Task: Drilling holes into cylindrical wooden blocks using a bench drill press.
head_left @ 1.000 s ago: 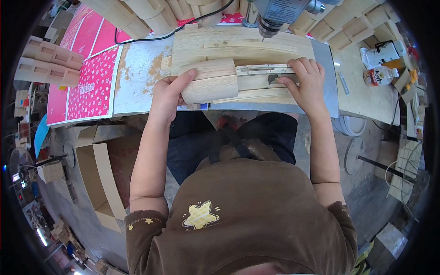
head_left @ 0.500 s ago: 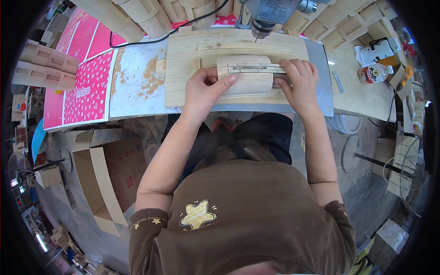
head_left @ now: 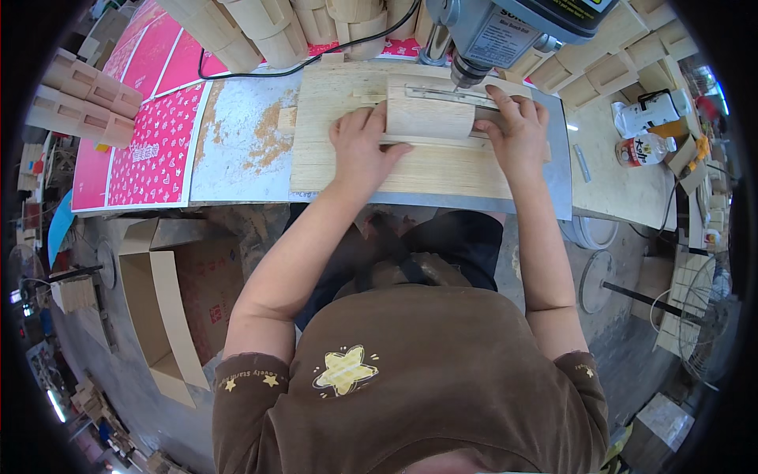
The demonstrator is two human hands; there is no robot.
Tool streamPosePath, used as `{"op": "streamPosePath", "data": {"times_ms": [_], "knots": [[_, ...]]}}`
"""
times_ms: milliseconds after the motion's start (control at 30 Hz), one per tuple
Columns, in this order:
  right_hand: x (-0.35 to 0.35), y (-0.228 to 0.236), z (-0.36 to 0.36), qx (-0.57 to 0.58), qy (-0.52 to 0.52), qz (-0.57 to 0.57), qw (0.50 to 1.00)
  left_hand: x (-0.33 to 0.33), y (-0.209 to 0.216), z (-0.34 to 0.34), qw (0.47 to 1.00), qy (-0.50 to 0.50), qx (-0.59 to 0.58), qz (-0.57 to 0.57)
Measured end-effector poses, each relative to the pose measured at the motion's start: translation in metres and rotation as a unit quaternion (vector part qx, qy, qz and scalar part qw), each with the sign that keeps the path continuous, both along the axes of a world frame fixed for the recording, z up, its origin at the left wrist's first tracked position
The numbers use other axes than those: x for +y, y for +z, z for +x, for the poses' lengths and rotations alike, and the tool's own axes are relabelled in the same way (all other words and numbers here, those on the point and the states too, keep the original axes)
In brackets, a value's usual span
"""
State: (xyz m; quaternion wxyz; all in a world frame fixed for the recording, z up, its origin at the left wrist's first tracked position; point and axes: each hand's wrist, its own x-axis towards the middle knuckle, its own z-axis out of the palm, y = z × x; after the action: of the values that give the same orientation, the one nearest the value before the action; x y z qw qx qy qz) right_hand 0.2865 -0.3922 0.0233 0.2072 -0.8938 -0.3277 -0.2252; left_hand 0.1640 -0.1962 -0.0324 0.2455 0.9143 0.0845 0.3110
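A pale, rounded wooden piece [head_left: 430, 118] lies on the flat board, against wooden strips fixed there. On its top rests a narrow slotted metal strip [head_left: 442, 95]. My left hand [head_left: 362, 148] holds the wooden piece's left end, fingers against the edge and thumb along the front. My right hand [head_left: 517, 130] is closed at the right end, fingers over the metal strip's end and thumb beside the wood. Just above the strip is the chuck [head_left: 469, 74] of a grey bench drill [head_left: 497, 35]; whether its bit touches anything I cannot tell.
The wooden board [head_left: 332, 170] lies on a grey-topped table with sawdust [head_left: 268, 138]. Stacked wooden cylinders [head_left: 272, 31] stand behind and at both sides. A black cable [head_left: 316, 57] crosses the back. A bottle [head_left: 643, 150] stands right; an open carton [head_left: 170, 308] sits below left.
The wooden piece and metal strip have moved away from me, under the drill chuck. My left thumb has come off the wood's top to its front. The view has shifted slightly.
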Motion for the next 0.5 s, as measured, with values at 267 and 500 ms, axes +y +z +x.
{"op": "streamPosePath", "data": {"times_ms": [267,500], "knots": [[-0.021,0.035,0.017,0.085,0.115,0.227,0.963,0.016,-0.004,-0.003,0.999,-0.028,0.015,-0.031],[0.013,0.19,0.074,-0.004,0.133,0.355,0.925,0.015,0.0,-0.001,0.998,-0.034,0.028,-0.044]]}}
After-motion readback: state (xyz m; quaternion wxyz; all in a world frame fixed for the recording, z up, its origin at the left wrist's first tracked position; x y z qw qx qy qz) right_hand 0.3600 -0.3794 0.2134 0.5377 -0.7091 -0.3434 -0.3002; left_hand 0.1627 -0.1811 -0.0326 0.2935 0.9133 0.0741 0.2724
